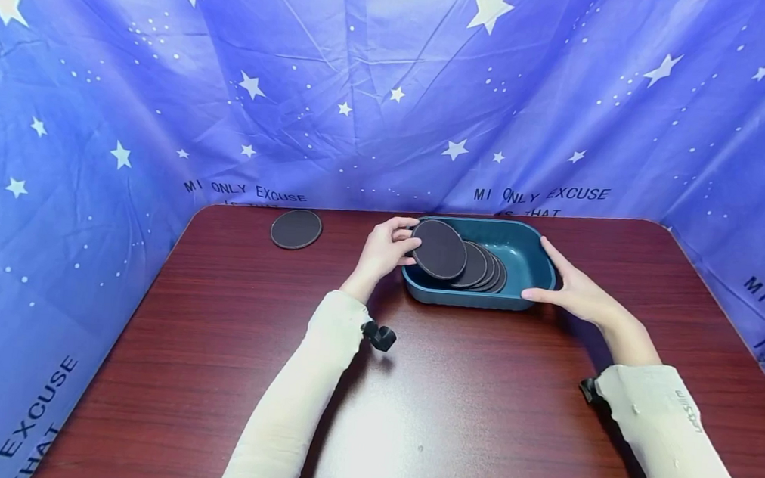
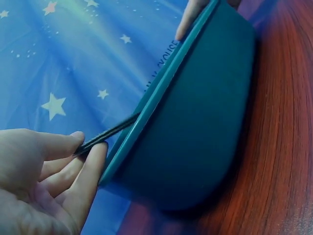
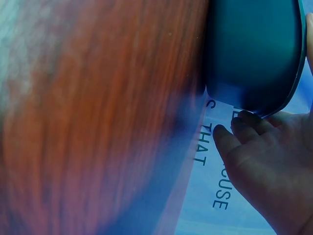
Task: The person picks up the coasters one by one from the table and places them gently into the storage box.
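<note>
A teal oblong container (image 1: 477,300) stands toward the back of the table. My left hand (image 1: 384,250) pinches the left edge of a round dark coaster (image 1: 439,249) with a stitched rim, held tilted over the container's left end. In the left wrist view, thumb and fingers close on the thin edge of the coaster (image 2: 110,133) beside the container wall (image 2: 195,107). Several similar coasters (image 1: 473,266) lie overlapping in a row inside, partly covered by the held one. My right hand (image 1: 576,290) grips the container's right end, thumb on the front rim and fingers toward the back corner.
One more dark coaster (image 1: 296,229) lies flat at the table's back left. The glossy reddish-brown table (image 1: 450,397) ends at a blue star-printed cloth (image 1: 366,116), which hangs behind it and along both sides.
</note>
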